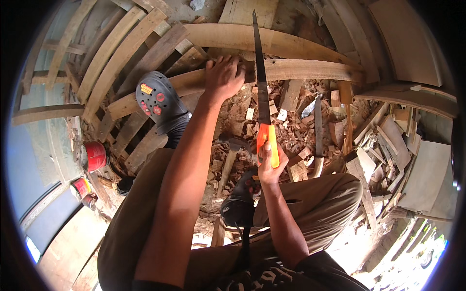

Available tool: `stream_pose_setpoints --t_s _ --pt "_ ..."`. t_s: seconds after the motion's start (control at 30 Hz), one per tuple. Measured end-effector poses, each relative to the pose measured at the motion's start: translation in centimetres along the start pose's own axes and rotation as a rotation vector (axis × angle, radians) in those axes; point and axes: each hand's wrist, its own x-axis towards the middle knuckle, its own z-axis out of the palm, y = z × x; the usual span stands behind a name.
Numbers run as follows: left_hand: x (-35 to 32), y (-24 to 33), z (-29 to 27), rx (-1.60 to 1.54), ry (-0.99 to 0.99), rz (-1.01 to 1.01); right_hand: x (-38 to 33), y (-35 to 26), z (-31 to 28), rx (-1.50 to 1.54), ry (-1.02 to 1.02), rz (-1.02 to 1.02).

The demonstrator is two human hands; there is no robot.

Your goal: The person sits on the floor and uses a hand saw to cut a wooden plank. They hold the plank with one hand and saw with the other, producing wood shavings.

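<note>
My right hand (272, 167) is wrapped round the orange and yellow handle of a handsaw (262, 92). The long dark blade points away from me and crosses a wooden plank (306, 71) that lies left to right in front of me. On the same plank, left of the blade, my left hand (224, 75) presses down with its fingers curled over the far edge. Beside that hand my foot in a dark clog (160, 99) rests against the plank's left part. Whether the teeth have cut into the wood is too small to tell.
Wood chips and offcuts (286, 116) cover the ground below the plank. A hammer (228, 162) and a long blade with a wooden handle (318, 131) lie among them. Slatted wood (109, 53) stands at left, near a red can (94, 156). Scrap boards (393, 140) are heaped at right.
</note>
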Motion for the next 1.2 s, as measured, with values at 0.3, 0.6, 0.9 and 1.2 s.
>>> stream_pose_setpoints --t_s 0.3,0.6,0.9,1.2 --pt "-0.1 -0.4 0.1 -0.020 0.021 0.026 -0.5 3.5 -0.1 -0.120 -0.041 -0.072" --pt "-0.2 -0.1 0.0 0.010 0.008 0.015 -0.2 4.7 -0.6 -0.036 -0.093 -0.072" --pt "-0.3 0.5 -0.5 0.030 -0.002 -0.004 -0.4 3.8 -1.5 -0.156 -0.100 -0.140" --pt "-0.3 0.3 -0.7 0.006 -0.073 -0.040 -0.9 4.1 -1.0 -0.102 -0.101 -0.107"
